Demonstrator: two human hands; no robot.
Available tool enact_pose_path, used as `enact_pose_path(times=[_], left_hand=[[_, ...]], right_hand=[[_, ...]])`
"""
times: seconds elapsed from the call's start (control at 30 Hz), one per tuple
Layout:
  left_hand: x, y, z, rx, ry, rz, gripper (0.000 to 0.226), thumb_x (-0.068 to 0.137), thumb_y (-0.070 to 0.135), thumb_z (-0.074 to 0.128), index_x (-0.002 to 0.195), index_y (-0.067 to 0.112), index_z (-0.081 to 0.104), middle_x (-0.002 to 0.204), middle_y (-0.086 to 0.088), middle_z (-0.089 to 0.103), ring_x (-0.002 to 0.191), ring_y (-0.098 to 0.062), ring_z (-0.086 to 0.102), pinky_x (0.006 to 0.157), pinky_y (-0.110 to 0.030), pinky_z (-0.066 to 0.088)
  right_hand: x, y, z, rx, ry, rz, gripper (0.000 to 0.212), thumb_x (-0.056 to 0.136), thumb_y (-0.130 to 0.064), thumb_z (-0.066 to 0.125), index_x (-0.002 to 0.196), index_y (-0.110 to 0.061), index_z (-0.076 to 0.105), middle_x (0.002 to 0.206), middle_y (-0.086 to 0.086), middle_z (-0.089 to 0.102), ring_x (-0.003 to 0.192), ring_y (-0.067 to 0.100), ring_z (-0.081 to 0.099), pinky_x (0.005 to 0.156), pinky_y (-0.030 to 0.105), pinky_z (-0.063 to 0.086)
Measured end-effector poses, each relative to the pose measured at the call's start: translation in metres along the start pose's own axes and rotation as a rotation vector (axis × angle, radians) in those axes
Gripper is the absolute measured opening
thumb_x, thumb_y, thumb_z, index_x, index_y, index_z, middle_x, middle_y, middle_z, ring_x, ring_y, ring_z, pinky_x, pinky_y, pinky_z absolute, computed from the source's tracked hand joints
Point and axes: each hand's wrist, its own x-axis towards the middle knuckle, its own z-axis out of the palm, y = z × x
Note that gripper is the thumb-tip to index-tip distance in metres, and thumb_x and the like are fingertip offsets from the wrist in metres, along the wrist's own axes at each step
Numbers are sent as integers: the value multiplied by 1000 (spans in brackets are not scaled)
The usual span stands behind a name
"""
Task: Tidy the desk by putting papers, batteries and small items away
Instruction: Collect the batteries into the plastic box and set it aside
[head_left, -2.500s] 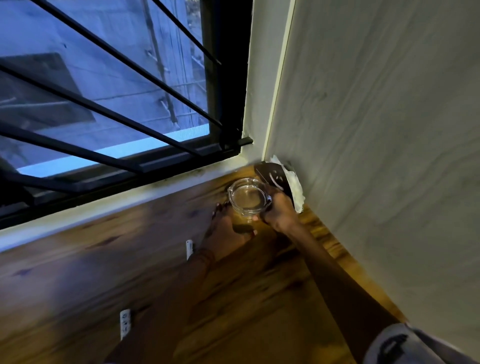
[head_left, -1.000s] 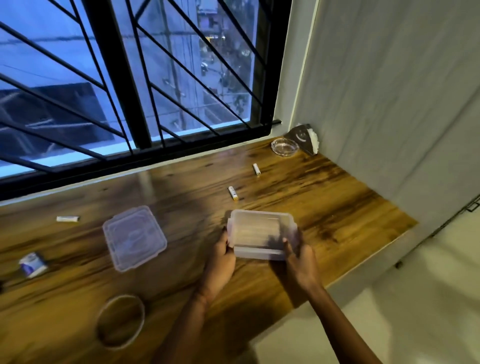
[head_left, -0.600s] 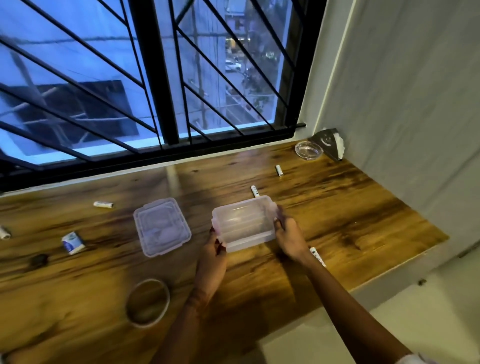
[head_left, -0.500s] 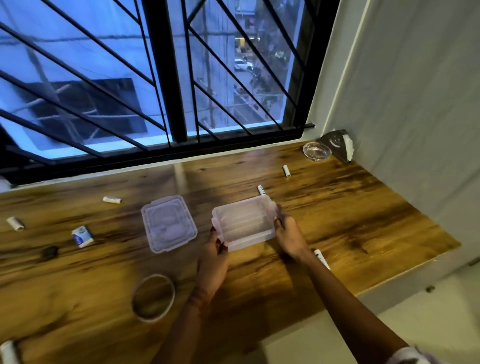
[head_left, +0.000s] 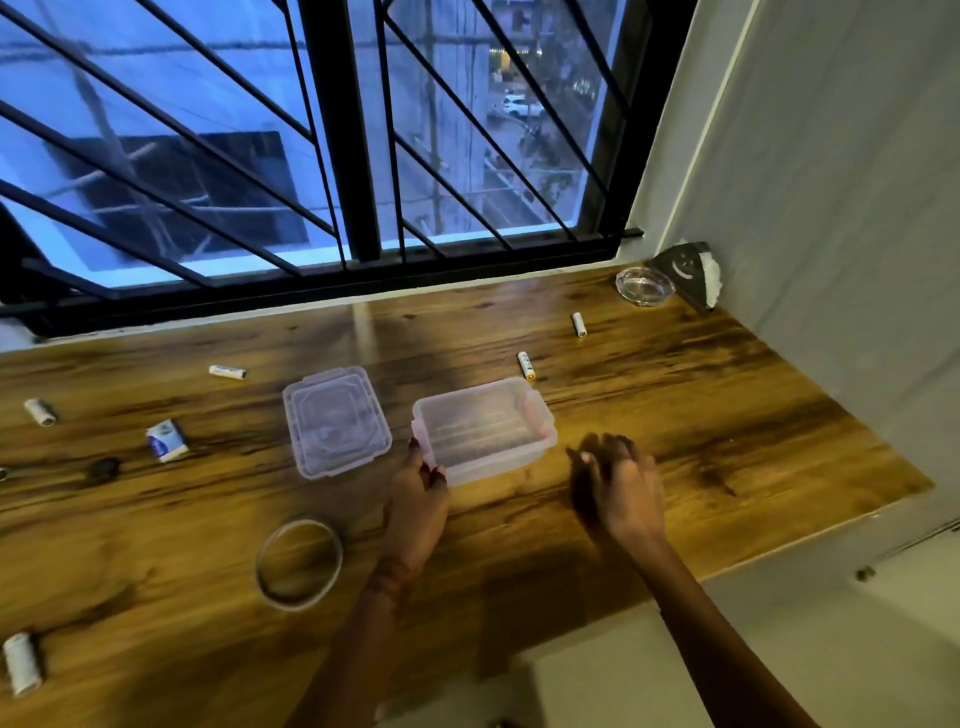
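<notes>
At container (head_left: 483, 431) rim, left fingers (head_left: 425, 470).

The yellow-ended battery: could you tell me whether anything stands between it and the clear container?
Nothing visible does. The battery lies on bare desk just behind the container, whose lid lies apart to its left, leaving the top open.

This looks like a room in a home. A wood-grain desk (head_left: 727, 415) is fitted into a corner against a pale wall (head_left: 831, 208), under a window with black metal bars (head_left: 358, 130) that looks down on a street with a parked car (head_left: 514, 106). Household odds lie about: batteries (head_left: 526, 365), a clear plastic box (head_left: 483, 431) and its lid (head_left: 335, 421), a glass ashtray (head_left: 644, 286) and a thread spool (head_left: 22, 662).
</notes>
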Motion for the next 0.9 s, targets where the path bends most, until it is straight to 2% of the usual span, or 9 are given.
enact_pose_path(times=[0.07,0.17,0.33,0.47,0.57,0.67,0.77,0.83,0.9], left_hand=[[-1,0,1,8,8,8,47,94,6,46,140,12,37,133,-8,55,120,-20,52,97,-23,39],[-1,-3,2,-13,21,12,49,93,4,46,141,11,37,134,-9,55,121,-20,52,101,-26,39],[-3,-3,5,1,31,2,50,93,4,46,142,10,35,136,-8,52,125,-21,49,102,-25,37],[-4,-2,8,-2,68,11,48,94,5,46,140,11,38,134,-8,54,125,-23,50,106,-32,40],[-6,1,8,-14,79,2,48,93,4,47,139,11,38,132,-8,55,120,-16,51,99,-22,38],[-6,4,5,-12,55,13,48,93,4,47,140,11,38,131,-5,56,112,-6,48,89,-8,34],[-5,4,4,16,63,10,44,93,3,47,136,10,42,117,5,54,109,-5,47,83,-2,30],[-5,4,2,51,80,23,43,91,1,49,133,10,47,112,5,56,108,-6,50,84,-3,32],[-4,3,1,79,88,36,43,88,0,51,130,10,51,115,-1,62,110,-11,56,90,-11,38]], right_hand=[[-7,17,-5,-146,0,43,41,92,-35,50,120,-6,55,123,17,54,114,36,45,92,43,41],[-19,28,-12,-230,-19,101,40,92,-36,49,121,-9,53,122,17,51,117,33,43,91,43,42],[-12,20,-16,-161,-45,68,29,92,-11,48,118,-4,55,121,20,53,110,37,54,86,44,47],[3,-29,-25,70,89,-21,24,93,-13,48,114,-6,59,117,18,58,98,41,59,77,41,48],[13,-77,-22,164,128,-221,22,94,-21,49,110,-11,59,108,13,63,91,32,62,74,39,51],[25,-115,-1,133,-16,-315,21,93,-20,51,107,-9,62,102,10,67,92,26,64,76,36,54],[30,-137,23,82,-224,-292,24,93,-19,51,108,-4,63,107,15,67,96,28,64,81,36,51],[33,-142,38,82,-310,-260,25,92,-18,53,109,-3,62,110,17,66,101,29,62,87,37,50],[36,-144,48,89,-377,-230,26,90,-17,55,111,-2,61,113,16,65,105,28,60,93,39,49]])
